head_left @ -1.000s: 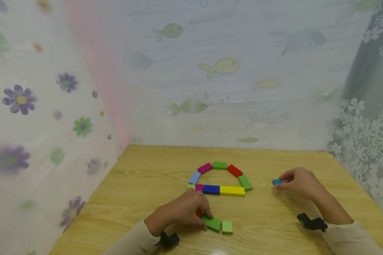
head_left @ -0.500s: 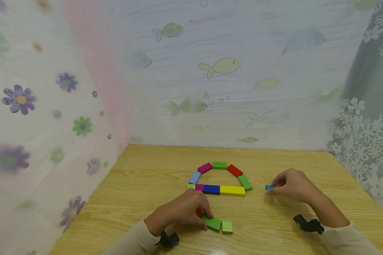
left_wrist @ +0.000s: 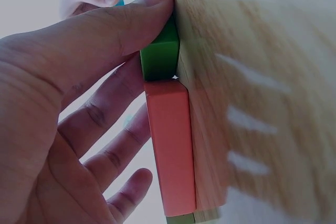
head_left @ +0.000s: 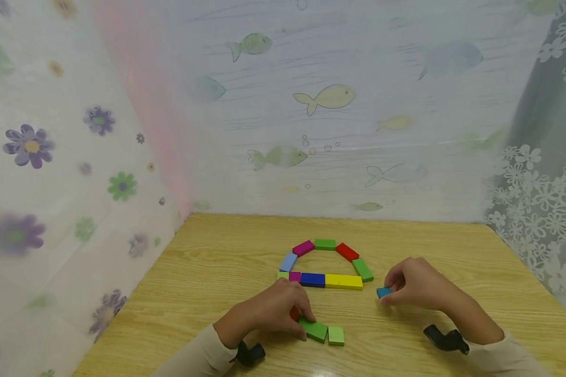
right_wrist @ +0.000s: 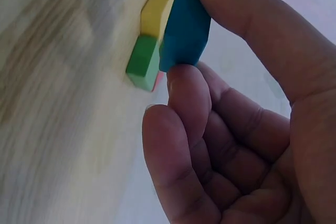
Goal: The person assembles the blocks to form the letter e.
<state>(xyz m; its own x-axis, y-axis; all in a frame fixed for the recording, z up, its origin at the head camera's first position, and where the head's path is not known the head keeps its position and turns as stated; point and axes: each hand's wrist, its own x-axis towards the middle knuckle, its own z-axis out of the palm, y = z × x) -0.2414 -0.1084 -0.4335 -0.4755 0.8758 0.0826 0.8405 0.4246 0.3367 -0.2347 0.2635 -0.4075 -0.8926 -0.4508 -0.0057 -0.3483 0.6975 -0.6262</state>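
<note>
My right hand point(head_left: 422, 288) pinches a small blue block point(head_left: 384, 292) between thumb and fingertips, above the tabletop right of the block outline. In the right wrist view the blue block overlaps the yellow block behind it. At the front, thumb and fingers of my left hand point(head_left: 275, 309) grip the sides of a green block point(head_left: 314, 330) lying on the table. A red block point(left_wrist: 170, 145) sits end to end with that green block, mostly hidden by the hand in the head view. On the green block's other side is a light green square block point(head_left: 336, 335).
Behind the hands, blocks form a half-round outline: an arch including a light blue block point(head_left: 289, 262) and a red block point(head_left: 347, 252), with a dark blue block point(head_left: 313, 280) and a yellow block point(head_left: 344, 281) along its base. Patterned sheets surround the wooden table point(head_left: 207, 256).
My right hand has moved left and nearer to me with the blue block, toward the front row. My left hand has stayed on the green block.
</note>
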